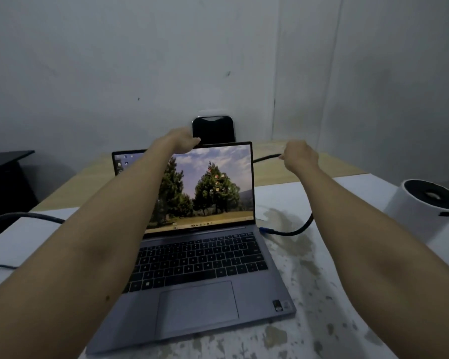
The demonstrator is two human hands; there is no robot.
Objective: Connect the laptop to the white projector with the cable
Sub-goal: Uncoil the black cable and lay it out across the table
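Laptop (197, 257) open mid-surface, cable (292, 230) already plugged at its right edge. Right hand (300, 155) pinches the cable's far run behind the screen; left hand (184, 141) grips the screen's top edge. Thick, stiff cable, best held near the plug. Projector (423, 208) waits right of the laptop.

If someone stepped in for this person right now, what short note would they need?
Left hand: reaching over the laptop lid, on a black-faced device behind it.
Right hand: closed on the black cable near its free end.
Done: the blue-tipped plug sits at the laptop's right side, apparently inserted.
Left: plug the free end in; the port is hidden. A white cylinder stands to the right, untouched.
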